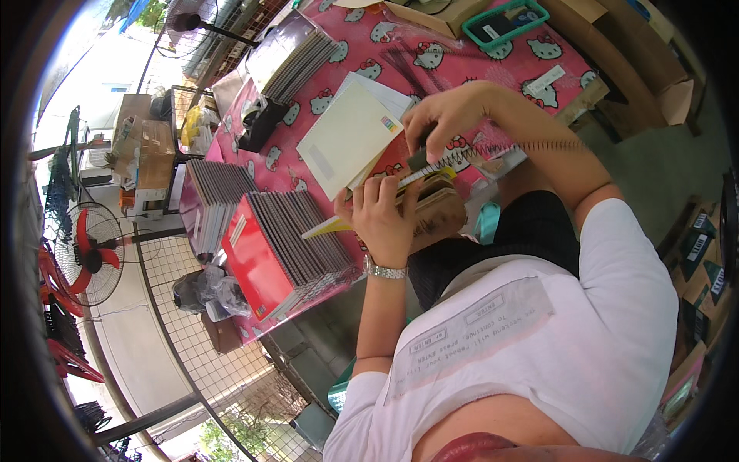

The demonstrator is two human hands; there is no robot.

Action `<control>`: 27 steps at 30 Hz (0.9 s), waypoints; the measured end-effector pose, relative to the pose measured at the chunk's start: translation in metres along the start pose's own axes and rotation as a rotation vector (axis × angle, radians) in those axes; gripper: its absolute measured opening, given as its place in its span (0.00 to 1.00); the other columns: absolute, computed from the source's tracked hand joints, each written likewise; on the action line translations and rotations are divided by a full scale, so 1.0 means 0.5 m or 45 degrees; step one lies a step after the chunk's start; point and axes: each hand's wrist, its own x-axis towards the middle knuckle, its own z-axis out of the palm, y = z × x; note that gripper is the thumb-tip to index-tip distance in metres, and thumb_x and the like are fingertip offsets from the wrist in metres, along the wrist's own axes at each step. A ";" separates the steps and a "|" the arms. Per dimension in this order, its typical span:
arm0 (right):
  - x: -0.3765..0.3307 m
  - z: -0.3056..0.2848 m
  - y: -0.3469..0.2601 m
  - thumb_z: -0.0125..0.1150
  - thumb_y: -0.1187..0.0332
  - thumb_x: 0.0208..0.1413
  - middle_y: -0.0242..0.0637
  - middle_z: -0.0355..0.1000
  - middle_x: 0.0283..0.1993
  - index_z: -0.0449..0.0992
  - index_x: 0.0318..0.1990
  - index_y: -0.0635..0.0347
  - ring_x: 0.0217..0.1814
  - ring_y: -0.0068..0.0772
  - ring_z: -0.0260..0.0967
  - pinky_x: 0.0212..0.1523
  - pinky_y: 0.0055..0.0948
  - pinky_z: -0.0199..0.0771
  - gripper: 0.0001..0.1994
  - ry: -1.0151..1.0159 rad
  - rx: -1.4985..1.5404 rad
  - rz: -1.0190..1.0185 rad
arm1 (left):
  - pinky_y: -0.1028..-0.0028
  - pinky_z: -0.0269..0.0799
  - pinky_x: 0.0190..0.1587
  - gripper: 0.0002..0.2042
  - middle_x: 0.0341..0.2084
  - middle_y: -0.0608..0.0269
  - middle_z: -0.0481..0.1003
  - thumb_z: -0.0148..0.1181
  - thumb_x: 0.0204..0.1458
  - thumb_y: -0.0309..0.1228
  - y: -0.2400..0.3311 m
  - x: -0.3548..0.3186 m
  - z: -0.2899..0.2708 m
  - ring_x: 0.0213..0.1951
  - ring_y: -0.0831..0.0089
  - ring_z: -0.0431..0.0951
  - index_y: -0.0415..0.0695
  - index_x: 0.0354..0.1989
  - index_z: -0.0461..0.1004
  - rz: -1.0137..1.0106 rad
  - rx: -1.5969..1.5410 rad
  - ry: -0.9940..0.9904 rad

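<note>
My left hand, with a metal watch at its wrist, is closed over a thin notebook with a white and yellow edge, held edge-up at the table's near side. My right hand curls its fingers just above the notebook's edge, on a short dark cylindrical piece. A dark spiral binding coil runs along the notebook's edge by the right fingers, and its loose end stretches right, past my forearm. Below the notebook sits a worn brown block, partly hidden by my left hand.
Cream sheets lie on the pink patterned tablecloth. Stacked spiral notebooks with red covers stand at left, another notebook stack farther back. Loose coils, a black holder and a green basket lie around.
</note>
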 end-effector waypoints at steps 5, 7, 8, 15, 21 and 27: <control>0.002 -0.004 0.000 0.68 0.58 0.46 0.34 0.66 0.44 0.78 0.43 0.68 0.45 0.30 0.66 0.45 0.30 0.66 0.22 -0.031 0.118 0.095 | 0.59 0.55 0.56 0.13 0.29 0.69 0.77 0.68 0.46 0.43 0.002 0.009 0.002 0.36 0.67 0.75 0.49 0.30 0.75 -0.012 0.000 0.007; 0.003 -0.005 -0.014 0.68 0.56 0.47 0.35 0.66 0.44 0.78 0.43 0.66 0.49 0.32 0.64 0.49 0.30 0.64 0.22 -0.069 -0.074 -0.029 | 0.58 0.55 0.56 0.13 0.29 0.68 0.77 0.68 0.45 0.43 0.006 0.007 -0.001 0.36 0.67 0.75 0.48 0.30 0.76 -0.011 -0.012 0.012; 0.007 0.004 -0.015 0.68 0.55 0.46 0.35 0.66 0.45 0.78 0.43 0.66 0.50 0.33 0.64 0.51 0.30 0.63 0.23 -0.204 0.175 -0.253 | 0.58 0.55 0.56 0.13 0.29 0.68 0.77 0.68 0.45 0.43 0.007 0.000 -0.001 0.36 0.67 0.75 0.48 0.30 0.76 -0.023 -0.018 0.008; 0.017 0.020 -0.028 0.69 0.51 0.44 0.39 0.67 0.49 0.78 0.43 0.66 0.56 0.32 0.61 0.56 0.33 0.58 0.26 -0.351 0.313 -0.331 | 0.58 0.55 0.57 0.14 0.31 0.67 0.77 0.69 0.43 0.43 0.003 -0.002 -0.002 0.37 0.67 0.75 0.48 0.30 0.76 -0.005 -0.055 0.018; 0.047 0.013 -0.009 0.69 0.53 0.46 0.35 0.64 0.48 0.76 0.43 0.65 0.52 0.30 0.63 0.51 0.31 0.63 0.25 -0.224 0.162 -0.066 | 0.47 0.46 0.63 0.14 0.33 0.67 0.76 0.68 0.41 0.41 -0.006 -0.012 -0.003 0.44 0.65 0.74 0.49 0.33 0.75 -0.034 -0.042 0.025; 0.054 0.022 -0.022 0.69 0.51 0.46 0.36 0.64 0.51 0.77 0.45 0.65 0.54 0.31 0.63 0.53 0.31 0.62 0.26 -0.373 0.392 -0.397 | 0.29 0.27 0.61 0.17 0.40 0.68 0.75 0.69 0.41 0.45 -0.036 -0.049 -0.022 0.58 0.55 0.68 0.51 0.37 0.75 -0.296 0.195 0.113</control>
